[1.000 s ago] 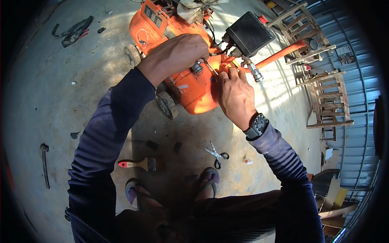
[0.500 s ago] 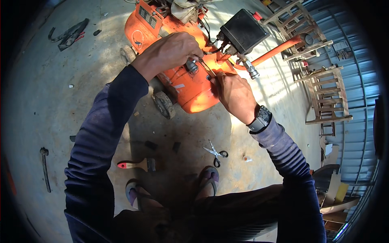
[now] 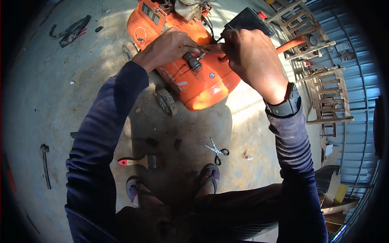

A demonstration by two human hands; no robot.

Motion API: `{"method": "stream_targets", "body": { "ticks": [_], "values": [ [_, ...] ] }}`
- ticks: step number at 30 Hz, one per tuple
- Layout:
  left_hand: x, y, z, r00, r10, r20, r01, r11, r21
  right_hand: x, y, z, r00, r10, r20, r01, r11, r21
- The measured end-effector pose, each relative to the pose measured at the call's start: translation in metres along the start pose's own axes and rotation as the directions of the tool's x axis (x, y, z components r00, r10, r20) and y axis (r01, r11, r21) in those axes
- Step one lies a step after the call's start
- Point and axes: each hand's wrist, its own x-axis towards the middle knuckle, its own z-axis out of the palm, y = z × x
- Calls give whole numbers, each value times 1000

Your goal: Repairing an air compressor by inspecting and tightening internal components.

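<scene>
An orange air compressor tank (image 3: 210, 87) lies on its wheels in front of me. Over it, my left hand (image 3: 172, 46) is closed, its fingertips pinched beside a grey metal fitting (image 3: 193, 61) on top of the tank. My right hand (image 3: 255, 58) is closed too, its thumb meeting the left fingertips. Whatever the fingers hold is too small and covered to make out. Behind my right hand, the black switch box (image 3: 247, 20) with a red knob is partly hidden. A round plug (image 3: 211, 75) shows on the tank's end.
On the floor nearer me lie a paintbrush (image 3: 139, 162), scissors (image 3: 216, 151) and a small white bottle (image 3: 248, 157). A hammer (image 3: 45, 166) is at the left, a dark bag (image 3: 75, 30) farther off. Wooden chair frames (image 3: 330, 95) stand along the right wall. A wheel (image 3: 165, 101) juts out beside the tank.
My right hand has moved up and away from the tank's end, uncovering the round plug and covering part of the switch box. The thin strip between my hands no longer shows. My left hand stays near the fitting.
</scene>
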Motion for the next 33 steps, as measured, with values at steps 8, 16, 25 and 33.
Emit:
{"method": "stream_targets", "body": {
  "ticks": [8,16,25,33],
  "values": [
    [-6,7,-6,997,48,-63,-54,994,-98,-31,-6,8,957,162,240,-145,986,-87],
    [4,15,-3,969,239,-55,-236,970,53,-55,1,47,963,146,227,-149,989,-4],
    [-2,16,0,977,195,-91,-191,980,53,-50,12,37,976,11,217,-21,999,43],
    [0,-3,8,982,158,-106,-163,986,-39,-31,10,16,965,-20,261,-5,995,95]
  ]
}}
